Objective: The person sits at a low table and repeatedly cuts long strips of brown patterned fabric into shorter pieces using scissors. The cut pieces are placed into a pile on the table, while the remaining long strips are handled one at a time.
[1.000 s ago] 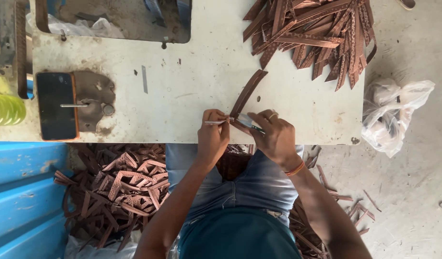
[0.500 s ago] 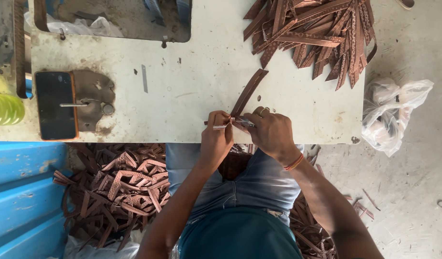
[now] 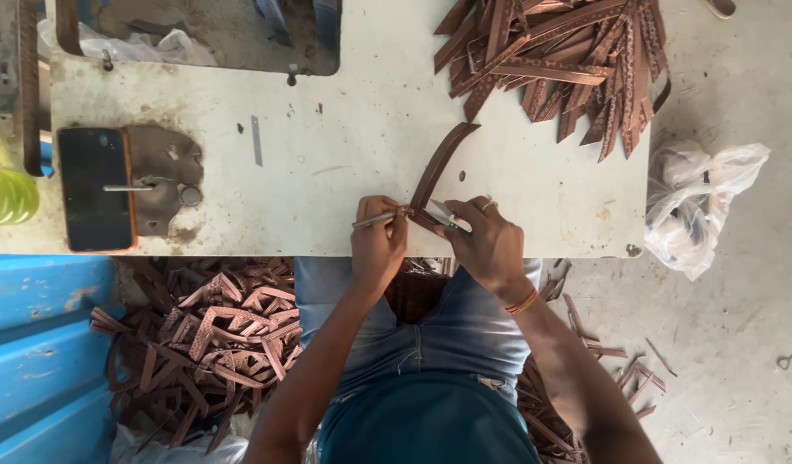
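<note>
Hands work at the near edge of the white surface [image 3: 344, 172]: the left hand [image 3: 377, 245] grips a thin metal tool [image 3: 374, 220], the right hand [image 3: 490, 241] pinches a bent brown leather strap [image 3: 439, 167] with small scissors [image 3: 447, 216].

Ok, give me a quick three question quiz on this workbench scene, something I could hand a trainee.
1. True or false: the left hand holds a thin metal tool.
2. The pile of brown strips on the white table lies at: A) its far right, B) its near left.
3. What does the right hand hold at the table's near edge?

Key: 1 true; 2 A; 3 the bent brown strip.
</note>
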